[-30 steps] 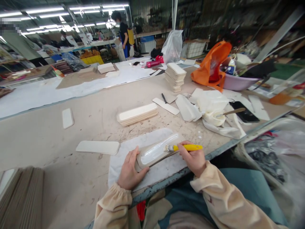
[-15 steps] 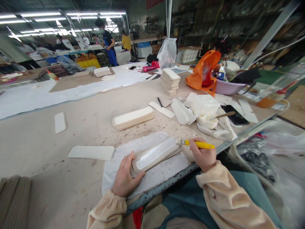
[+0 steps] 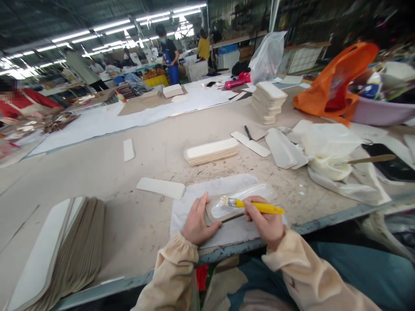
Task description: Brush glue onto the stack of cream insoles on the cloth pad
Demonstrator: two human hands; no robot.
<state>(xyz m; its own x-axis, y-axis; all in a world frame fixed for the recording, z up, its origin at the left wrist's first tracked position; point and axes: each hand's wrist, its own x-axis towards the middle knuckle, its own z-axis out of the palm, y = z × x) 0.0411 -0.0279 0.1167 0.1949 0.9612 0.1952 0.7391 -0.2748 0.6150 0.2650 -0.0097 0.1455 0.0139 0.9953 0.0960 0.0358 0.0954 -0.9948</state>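
Note:
Thumb and fingers of my left hand (image 3: 198,222) bracket the left end of a small stack of long, rounded panels (image 3: 210,214), gripping it against the table. Wet, shiny white paste coats most of the top panel. My right hand (image 3: 268,223) is closed around the yellow handle of a paintbrush (image 3: 264,208). The bristles touch the coated panel toward its left end. Beneath the stack lies a white sheet (image 3: 186,203). A single white panel (image 3: 161,187) rests left of the sheet, and a neat pile of panels (image 3: 212,150) sits behind it.
Front left, a big fanned stack of panels (image 3: 78,242) stands near the table edge. To the right are a paste-filled white bag (image 3: 333,162) with a wooden stick, a phone (image 3: 389,162), an orange bag (image 3: 333,90) and a lilac basin (image 3: 382,112). Co-workers appear in the background.
My right hand has drawn the brush leftward along the panel, from its far right end toward my left hand. The view has swung left, bringing more of the fanned stack into sight.

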